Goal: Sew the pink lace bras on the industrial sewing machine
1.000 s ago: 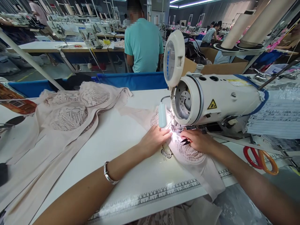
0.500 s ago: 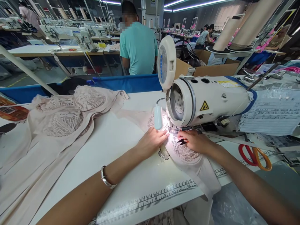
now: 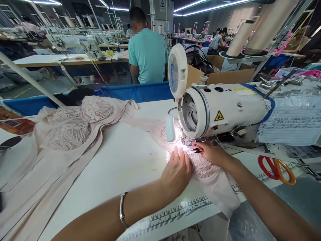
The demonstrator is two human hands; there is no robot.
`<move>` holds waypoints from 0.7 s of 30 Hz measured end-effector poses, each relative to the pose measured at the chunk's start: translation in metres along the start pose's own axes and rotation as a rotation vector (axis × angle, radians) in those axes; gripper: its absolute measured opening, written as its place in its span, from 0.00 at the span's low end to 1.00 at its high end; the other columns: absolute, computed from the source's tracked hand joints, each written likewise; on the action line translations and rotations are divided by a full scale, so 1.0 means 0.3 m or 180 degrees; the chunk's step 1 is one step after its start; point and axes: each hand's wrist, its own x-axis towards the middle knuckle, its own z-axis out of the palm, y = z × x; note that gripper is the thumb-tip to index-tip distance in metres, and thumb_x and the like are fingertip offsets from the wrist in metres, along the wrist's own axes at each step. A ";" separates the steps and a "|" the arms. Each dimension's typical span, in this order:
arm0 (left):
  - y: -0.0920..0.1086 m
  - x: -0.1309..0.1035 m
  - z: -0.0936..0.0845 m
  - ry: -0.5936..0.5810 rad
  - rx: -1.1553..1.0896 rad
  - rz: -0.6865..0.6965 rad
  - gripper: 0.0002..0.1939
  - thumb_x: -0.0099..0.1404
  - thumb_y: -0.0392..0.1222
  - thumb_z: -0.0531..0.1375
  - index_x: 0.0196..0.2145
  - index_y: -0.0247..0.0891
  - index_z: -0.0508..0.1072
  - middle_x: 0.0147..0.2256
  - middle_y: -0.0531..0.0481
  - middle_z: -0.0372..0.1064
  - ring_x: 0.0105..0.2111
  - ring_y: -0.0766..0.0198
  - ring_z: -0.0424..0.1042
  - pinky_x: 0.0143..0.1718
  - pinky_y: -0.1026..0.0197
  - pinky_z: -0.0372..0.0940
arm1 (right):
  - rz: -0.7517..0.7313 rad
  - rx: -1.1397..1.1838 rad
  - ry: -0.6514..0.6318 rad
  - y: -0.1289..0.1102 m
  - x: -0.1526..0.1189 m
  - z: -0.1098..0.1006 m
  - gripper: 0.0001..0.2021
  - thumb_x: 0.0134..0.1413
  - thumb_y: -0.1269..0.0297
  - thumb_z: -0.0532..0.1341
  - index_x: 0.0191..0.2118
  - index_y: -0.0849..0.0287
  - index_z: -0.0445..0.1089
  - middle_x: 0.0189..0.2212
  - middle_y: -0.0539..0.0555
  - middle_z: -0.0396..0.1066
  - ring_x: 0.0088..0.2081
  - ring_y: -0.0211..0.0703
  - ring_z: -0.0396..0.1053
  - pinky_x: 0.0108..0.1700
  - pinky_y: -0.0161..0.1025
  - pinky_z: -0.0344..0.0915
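Our arms are bare, sleeveless as far as we see; the left hand [image 3: 177, 170] wears a ring, perhaps gold, and a silver bracelet [image 3: 121, 211].

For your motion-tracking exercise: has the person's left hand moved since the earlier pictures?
Yes. The left hand has shifted right along the fabric, closer to the sewing machine and its needle.

- The needle area under the sewing machine [image 3: 223, 110] head is washed out by the lamp glare, so the needle itself cannot be made out.
- The left hand [image 3: 177, 170] covers part of the lace fabric [image 3: 208, 174] (its fingertips fade into the glare).
- The right hand [image 3: 213, 153] hides most of the small snips [image 3: 198, 150]; only dark tips show.
- The pile of lace pieces [image 3: 67, 134] runs off the left edge.
- The scissors [image 3: 276, 169] blades are hidden.
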 end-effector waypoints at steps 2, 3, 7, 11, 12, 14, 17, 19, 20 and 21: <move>0.014 -0.004 0.011 0.0035 0.0061 -0.0032 0.24 0.69 0.35 0.55 0.59 0.15 0.64 0.58 0.21 0.65 0.59 0.38 0.66 0.59 0.42 0.61 | -0.0005 0.0048 0.0037 0.002 -0.003 -0.009 0.26 0.52 0.78 0.56 0.53 0.48 0.73 0.42 0.49 0.80 0.41 0.45 0.76 0.42 0.37 0.71; 0.017 -0.005 0.015 0.0058 0.0043 -0.0071 0.25 0.69 0.35 0.55 0.59 0.15 0.64 0.58 0.21 0.65 0.59 0.38 0.66 0.59 0.42 0.61 | -0.0018 0.0048 0.0032 0.002 -0.004 -0.014 0.27 0.51 0.79 0.56 0.54 0.47 0.73 0.41 0.48 0.80 0.42 0.44 0.76 0.42 0.37 0.71; 0.015 -0.003 0.012 0.0091 -0.0155 -0.0279 0.29 0.72 0.48 0.55 0.59 0.18 0.66 0.57 0.23 0.66 0.59 0.36 0.66 0.56 0.41 0.63 | -0.0264 -0.0030 -0.0034 0.003 -0.007 -0.031 0.32 0.50 0.80 0.55 0.56 0.41 0.73 0.48 0.46 0.78 0.46 0.43 0.76 0.43 0.37 0.72; 0.013 -0.001 0.000 0.0027 -0.0265 -0.0313 0.31 0.72 0.51 0.54 0.59 0.18 0.66 0.58 0.23 0.65 0.60 0.34 0.64 0.57 0.39 0.63 | -0.0376 -0.0095 -0.0053 0.011 -0.014 -0.029 0.35 0.47 0.82 0.53 0.57 0.40 0.72 0.48 0.47 0.77 0.44 0.41 0.76 0.39 0.34 0.72; 0.013 -0.002 -0.001 0.0027 -0.0289 -0.0319 0.29 0.73 0.48 0.53 0.60 0.18 0.66 0.58 0.23 0.65 0.61 0.35 0.64 0.57 0.39 0.62 | -0.0392 -0.0101 -0.0070 0.013 -0.015 -0.028 0.36 0.47 0.82 0.53 0.57 0.40 0.72 0.47 0.48 0.77 0.43 0.41 0.76 0.38 0.34 0.71; 0.009 -0.003 -0.001 0.0034 -0.0350 -0.0326 0.26 0.72 0.42 0.53 0.60 0.19 0.65 0.58 0.23 0.65 0.61 0.36 0.63 0.57 0.38 0.63 | -0.0417 -0.0099 -0.0103 0.011 -0.015 -0.027 0.36 0.45 0.81 0.53 0.57 0.40 0.72 0.46 0.48 0.77 0.42 0.41 0.76 0.36 0.34 0.71; -0.006 -0.003 0.003 -0.0003 -0.0358 -0.0316 0.24 0.71 0.37 0.53 0.61 0.23 0.65 0.59 0.25 0.65 0.62 0.36 0.61 0.56 0.35 0.63 | -0.0392 -0.0085 -0.0161 0.000 -0.012 -0.032 0.37 0.44 0.81 0.54 0.57 0.40 0.71 0.47 0.48 0.76 0.41 0.41 0.76 0.34 0.33 0.70; -0.021 -0.001 0.005 -0.0059 -0.0315 -0.0275 0.23 0.71 0.36 0.52 0.61 0.25 0.66 0.59 0.27 0.65 0.63 0.36 0.60 0.55 0.34 0.64 | -0.0358 -0.0107 -0.0185 -0.009 -0.011 -0.036 0.36 0.45 0.81 0.54 0.57 0.40 0.71 0.49 0.48 0.76 0.43 0.42 0.76 0.35 0.33 0.70; -0.030 0.000 0.005 -0.0094 -0.0297 -0.0247 0.23 0.71 0.36 0.52 0.61 0.26 0.65 0.60 0.28 0.65 0.63 0.36 0.60 0.55 0.34 0.64 | -0.0341 -0.0128 -0.0187 -0.013 -0.011 -0.037 0.36 0.45 0.80 0.55 0.58 0.40 0.71 0.50 0.48 0.76 0.44 0.43 0.76 0.35 0.34 0.70; -0.039 0.001 0.005 -0.0135 -0.0291 -0.0207 0.23 0.71 0.36 0.52 0.61 0.25 0.65 0.60 0.28 0.65 0.63 0.36 0.60 0.55 0.34 0.64 | -0.0325 -0.0147 -0.0187 -0.015 -0.011 -0.037 0.36 0.45 0.80 0.55 0.58 0.41 0.71 0.51 0.48 0.76 0.45 0.44 0.76 0.36 0.34 0.70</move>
